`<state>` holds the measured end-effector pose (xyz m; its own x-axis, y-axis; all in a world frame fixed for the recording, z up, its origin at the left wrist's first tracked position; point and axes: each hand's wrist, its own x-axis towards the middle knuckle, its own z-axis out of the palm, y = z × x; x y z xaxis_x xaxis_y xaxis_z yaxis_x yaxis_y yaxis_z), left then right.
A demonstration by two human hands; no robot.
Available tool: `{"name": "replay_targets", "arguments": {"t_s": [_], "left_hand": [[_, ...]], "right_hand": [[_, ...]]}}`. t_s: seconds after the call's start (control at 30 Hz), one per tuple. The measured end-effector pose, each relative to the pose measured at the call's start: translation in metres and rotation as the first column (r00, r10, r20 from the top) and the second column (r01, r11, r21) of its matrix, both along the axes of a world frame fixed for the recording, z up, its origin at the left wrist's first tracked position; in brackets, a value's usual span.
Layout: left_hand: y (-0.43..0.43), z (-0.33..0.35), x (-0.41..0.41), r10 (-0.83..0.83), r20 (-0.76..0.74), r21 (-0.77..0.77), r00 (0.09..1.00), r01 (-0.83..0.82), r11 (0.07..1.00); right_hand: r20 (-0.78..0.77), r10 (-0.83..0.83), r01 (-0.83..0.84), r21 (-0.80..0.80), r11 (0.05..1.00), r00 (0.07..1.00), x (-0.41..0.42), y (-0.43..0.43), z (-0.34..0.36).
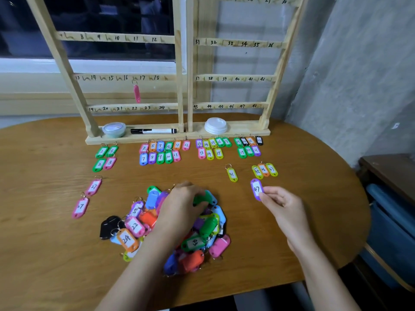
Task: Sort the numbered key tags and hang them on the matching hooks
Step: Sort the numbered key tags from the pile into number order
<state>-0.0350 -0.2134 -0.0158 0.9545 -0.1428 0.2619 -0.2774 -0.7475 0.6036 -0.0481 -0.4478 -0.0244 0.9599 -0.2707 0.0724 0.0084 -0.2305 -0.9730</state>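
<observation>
1. While I watch through the head camera, the sorting looks perhaps half done: small rows of key tags lie grouped by number on the table [56,232] in front of the wooden rack [182,90], yet a large mixed pile [170,230] remains unsorted near the front edge.
2. I see only one tag hung so far, a pink tag [137,93] dangling below the rail near 17; every other hook I can see is bare, so I judge almost all the hanging is left.
3. My right hand [285,207] pinches a purple tag [256,189] marked 47 between thumb and fingertips, holding it above the table just below the yellow-green 47 tag [272,169] in the 45-46-47 row.
4. My left hand [182,205] rests on top of the pile, fingers curled down around a green tag [203,199]; I cannot tell whether it is truly gripped.
5. Each tag is a small coloured plastic oval with a white handwritten label and a metal ring at one end.
</observation>
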Motion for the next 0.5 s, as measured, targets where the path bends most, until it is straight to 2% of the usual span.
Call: {"name": "replay_targets", "arguments": {"t_s": [0.1, 0.23, 0.4, 0.5], "left_hand": [[-0.005, 0.001, 0.0, 0.024, 0.008, 0.048, 1.0, -0.024, 0.999], [-0.007, 0.002, 0.001, 0.042, 0.009, 0.089, 0.999, -0.042, 0.995], [-0.011, 0.007, 0.002, 0.089, -0.02, 0.128, 0.996, -0.086, 0.988], [-0.013, 0.009, 0.004, 0.108, -0.021, 0.158, 0.994, -0.103, 0.982]], "right_hand": [[-0.01, -0.059, 0.058, -0.033, 0.998, 0.998, 0.005, -0.014, -0.004], [0.002, -0.15, 0.148, -0.176, 0.973, 0.989, 0.018, -0.035, -0.008], [-0.043, -0.271, 0.222, -0.462, 0.859, 0.962, 0.033, -0.057, -0.009], [-0.079, -0.295, 0.21, -0.531, 0.821, 0.952, 0.037, -0.06, -0.007]]}}
